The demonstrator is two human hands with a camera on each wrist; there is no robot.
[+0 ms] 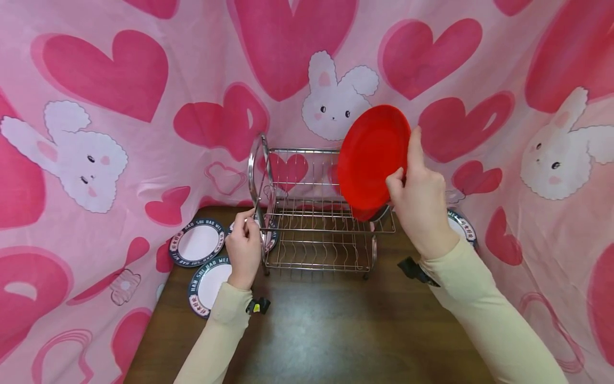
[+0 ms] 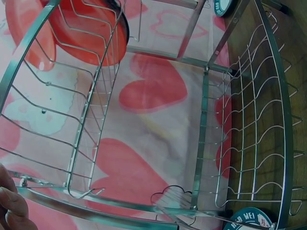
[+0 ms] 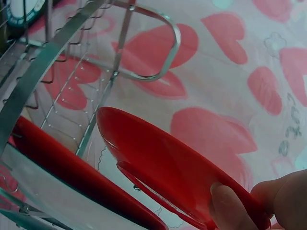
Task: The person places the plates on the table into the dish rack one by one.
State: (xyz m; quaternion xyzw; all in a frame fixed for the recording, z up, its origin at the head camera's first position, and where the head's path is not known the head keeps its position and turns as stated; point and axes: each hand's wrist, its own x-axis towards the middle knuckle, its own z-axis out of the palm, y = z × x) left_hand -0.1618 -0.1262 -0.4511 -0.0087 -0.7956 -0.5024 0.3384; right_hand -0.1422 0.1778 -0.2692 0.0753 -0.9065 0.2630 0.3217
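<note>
Plate, red, round: one plain red plate, held up on edge in front of the cloth, above the right end of the rack's upper tier. Its inner face is turned toward the wearer; the right wrist view shows a foot ring on its underside.
Hands, two. Right hand: pinches the plate at its right rim, thumb on one side, fingers on the other, index finger lying along the edge. Left hand: fingers curled round the rack's left side frame, near the upper tier.
Dish rack, metal wire, two tiers: one dish rack, upright toward the back of the table, lower tier with wavy wire dividers.
Dish, red with dark rim: one second red dish, tilted in the upper tier at the right end, just beside the held plate.
Plates, white, dark lettered border: four. Left plate, front plate partly behind the left wrist, rack-side plate largely hidden, all left of centre; right plate, partly behind the right hand.
Table: brown, wood-grained.
Cloth: pink, printed with hearts and rabbits.
</note>
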